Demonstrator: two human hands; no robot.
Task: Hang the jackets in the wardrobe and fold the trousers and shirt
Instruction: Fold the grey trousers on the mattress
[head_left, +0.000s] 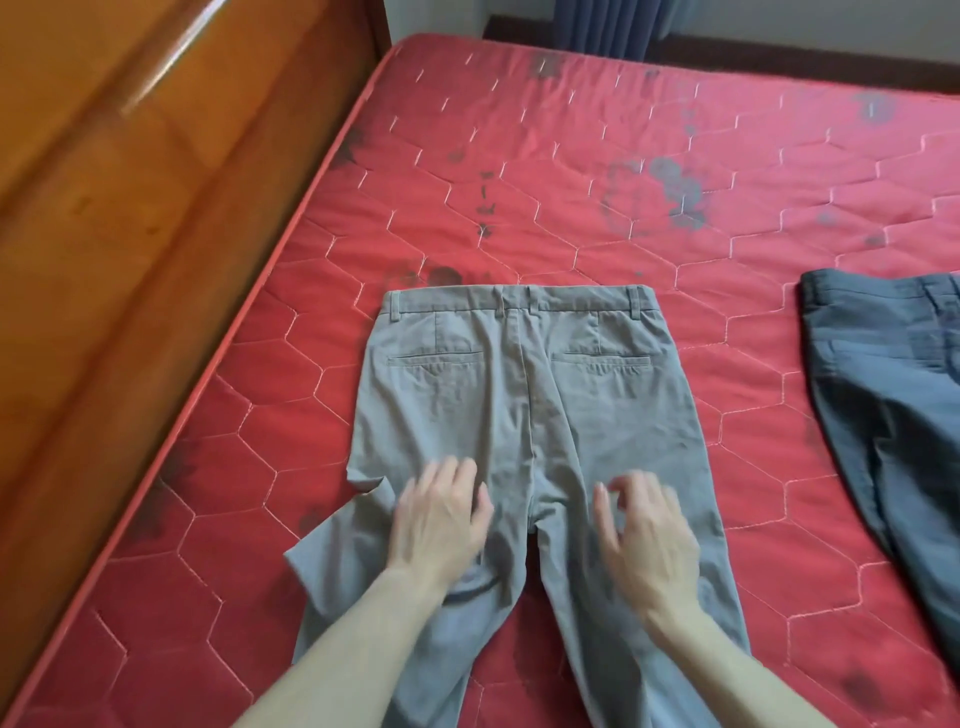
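Grey trousers (519, 395) lie spread flat on the red mattress (571, 156), back pockets up, waistband away from me, legs running off the bottom edge. My left hand (439, 525) lies flat on the left leg just below the seat, fingers straight. My right hand (649, 535) hovers at or rests on the right leg, fingers loosely bent and blurred, holding nothing. A fold of cloth sticks out at the left hip. A second pair, dark blue trousers (893, 395), lies to the right, partly cut off by the frame edge.
A glossy wooden bed frame (130, 208) runs along the mattress's left side. Dark blue fabric (597, 26), perhaps a curtain, hangs beyond the far edge. The mattress bears dark stains.
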